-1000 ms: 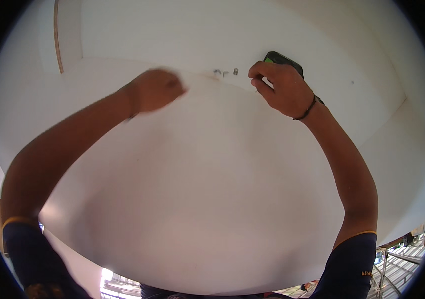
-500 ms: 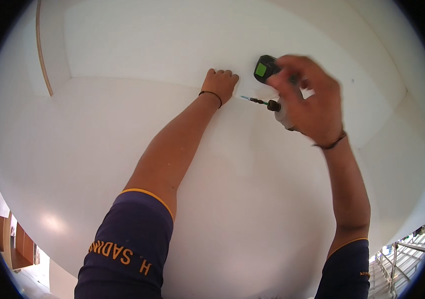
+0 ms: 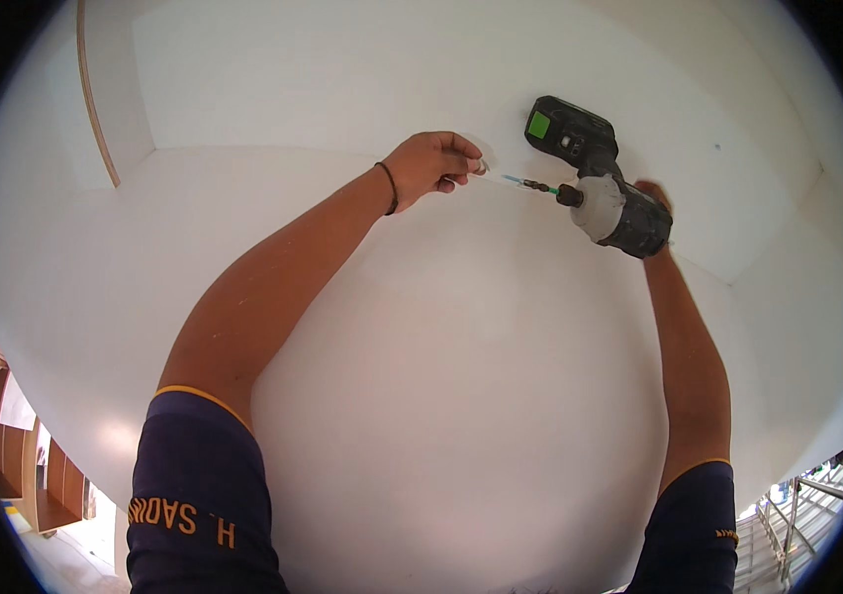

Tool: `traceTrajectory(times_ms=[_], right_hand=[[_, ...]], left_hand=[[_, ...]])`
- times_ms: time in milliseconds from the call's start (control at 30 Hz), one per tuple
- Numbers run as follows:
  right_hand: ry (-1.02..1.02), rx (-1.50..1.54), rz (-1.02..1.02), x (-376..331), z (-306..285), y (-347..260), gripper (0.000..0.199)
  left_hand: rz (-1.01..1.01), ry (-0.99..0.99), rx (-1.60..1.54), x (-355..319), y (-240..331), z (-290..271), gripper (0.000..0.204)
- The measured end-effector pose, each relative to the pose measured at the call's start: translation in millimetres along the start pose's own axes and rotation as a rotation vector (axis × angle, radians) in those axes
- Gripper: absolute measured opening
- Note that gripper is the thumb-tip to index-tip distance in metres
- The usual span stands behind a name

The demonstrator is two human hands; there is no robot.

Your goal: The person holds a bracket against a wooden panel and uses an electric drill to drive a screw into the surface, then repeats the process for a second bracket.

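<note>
Left hand point(image 3: 433, 166) pinching a small piece point(image 3: 482, 166) at the fingertips, over the white panel point(image 3: 461, 396); too tiny to identify. Drill point(image 3: 614, 213) in front of right hand point(image 3: 655, 194), which is mostly hidden, so can't tell its grip. Bit point(image 3: 532, 185) points at the left fingers, near but apart: a slip or early trigger pull could nick them. Loose pinch might drop the piece; poor drill hold could let it tip, scratching the panel.

The right grip point(image 3: 656, 194) holds a cordless drill point(image 3: 600, 201).
</note>
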State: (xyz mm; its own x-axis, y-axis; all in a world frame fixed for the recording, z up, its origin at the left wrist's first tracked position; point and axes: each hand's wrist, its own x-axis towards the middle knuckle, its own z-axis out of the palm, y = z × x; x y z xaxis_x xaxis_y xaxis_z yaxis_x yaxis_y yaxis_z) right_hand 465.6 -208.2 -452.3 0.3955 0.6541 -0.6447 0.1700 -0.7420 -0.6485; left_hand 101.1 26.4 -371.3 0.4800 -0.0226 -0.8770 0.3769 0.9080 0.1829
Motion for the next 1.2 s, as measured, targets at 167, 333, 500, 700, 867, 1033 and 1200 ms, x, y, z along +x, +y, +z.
traceTrajectory(times_ms=[167,333,500,700,867,1033,1200], right_hand=[[-0.131,-0.725,-0.581,-68,85,-99,0.028],[-0.456,-0.272,-0.137,-57,120,-115,0.027],[-0.591,-0.036,-0.308,-57,165,-201,0.025],[-0.492,0.097,-0.243,-58,185,-182,0.021],[-0.588,0.397,0.302,-46,182,-170,0.017],[-0.586,0.593,0.455,-45,183,-169,0.016],[-0.467,0.511,0.413,-45,191,-171,0.013]], left_hand=[[-0.053,0.025,0.077,-35,1,-11,0.020],[-0.072,0.129,0.112,-38,-12,-2,0.020],[-0.052,0.204,0.108,-37,-17,-7,0.018],[-0.042,0.164,0.063,-32,-20,-14,0.017],[-0.009,0.260,0.088,-26,-18,-13,0.023],[0.005,0.238,0.260,-22,-26,-11,0.025],[-0.005,0.197,0.236,-22,-24,-7,0.026]])
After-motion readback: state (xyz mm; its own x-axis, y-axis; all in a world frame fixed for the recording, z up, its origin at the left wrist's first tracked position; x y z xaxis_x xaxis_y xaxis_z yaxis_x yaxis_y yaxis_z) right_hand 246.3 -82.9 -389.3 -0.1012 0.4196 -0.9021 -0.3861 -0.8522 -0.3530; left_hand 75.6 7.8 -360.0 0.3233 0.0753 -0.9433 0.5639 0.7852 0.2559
